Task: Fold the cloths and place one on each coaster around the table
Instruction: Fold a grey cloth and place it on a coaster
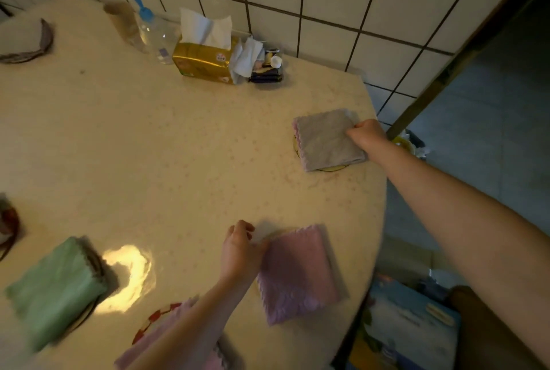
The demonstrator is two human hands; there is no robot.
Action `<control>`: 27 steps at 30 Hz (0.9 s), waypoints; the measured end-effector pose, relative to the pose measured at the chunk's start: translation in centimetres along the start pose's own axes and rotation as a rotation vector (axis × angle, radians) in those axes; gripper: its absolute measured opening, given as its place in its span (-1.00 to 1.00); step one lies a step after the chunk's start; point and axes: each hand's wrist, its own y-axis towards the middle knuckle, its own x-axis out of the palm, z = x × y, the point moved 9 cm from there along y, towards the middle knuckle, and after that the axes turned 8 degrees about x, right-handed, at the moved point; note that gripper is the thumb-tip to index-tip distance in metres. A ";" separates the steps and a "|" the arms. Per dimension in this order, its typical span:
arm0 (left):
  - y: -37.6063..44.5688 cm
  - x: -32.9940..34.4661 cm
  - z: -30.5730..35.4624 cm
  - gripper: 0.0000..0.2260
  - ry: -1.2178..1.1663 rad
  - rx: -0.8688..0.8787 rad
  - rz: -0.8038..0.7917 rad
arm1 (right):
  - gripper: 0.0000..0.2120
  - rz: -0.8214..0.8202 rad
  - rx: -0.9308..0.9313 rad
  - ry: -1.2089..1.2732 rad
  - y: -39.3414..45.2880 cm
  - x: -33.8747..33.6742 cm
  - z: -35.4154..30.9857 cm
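A folded grey cloth (326, 140) lies on a coaster (330, 168) near the table's right edge; my right hand (367, 133) pinches its right edge. A folded pink cloth (297, 274) lies at the near right, and my left hand (241, 250) touches its left corner with curled fingers. A folded green cloth (56, 286) rests on a coaster (86, 314) at the near left. Another pink cloth (154, 340) lies over a red-rimmed coaster (151, 320) under my left forearm. A further cloth on a coaster (26, 42) sits at the far left.
Against the tiled wall stand a gold tissue box (205, 60), a clear bottle with a blue cap (151, 33) and a small tray of sundries (268, 67). The round table (178, 146) ends at the right above the floor; a picture box (407, 328) lies below.
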 end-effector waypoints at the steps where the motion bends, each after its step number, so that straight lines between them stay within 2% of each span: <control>1: -0.9 0.2 -0.6 -0.70 -0.006 -0.038 0.004 | -0.85 0.000 0.007 0.020 0.0 0.0 0.1; 5: -3.2 1.0 -1.8 -0.68 0.011 -0.166 -0.019 | -0.79 -0.025 0.009 0.032 0.0 0.4 0.5; 9: -3.5 1.3 -1.8 -0.68 0.036 -0.210 -0.031 | -0.58 -0.030 0.039 0.041 0.2 0.5 1.0; 12: -3.4 1.3 -1.6 -0.69 0.062 -0.191 -0.050 | -0.52 -0.040 0.066 0.082 0.0 0.9 1.3; 20: -3.5 1.9 -0.5 -0.94 0.087 -0.085 -0.099 | -0.56 -0.174 0.060 0.331 -0.5 1.6 1.1; 23: -3.8 2.3 0.8 -0.96 -0.076 -0.056 -0.139 | -0.58 -0.221 0.149 0.541 -0.7 2.4 2.7; 27: -4.6 3.3 2.7 -0.90 -0.544 -0.053 -0.306 | -0.61 -0.337 0.269 0.858 -2.2 4.6 4.5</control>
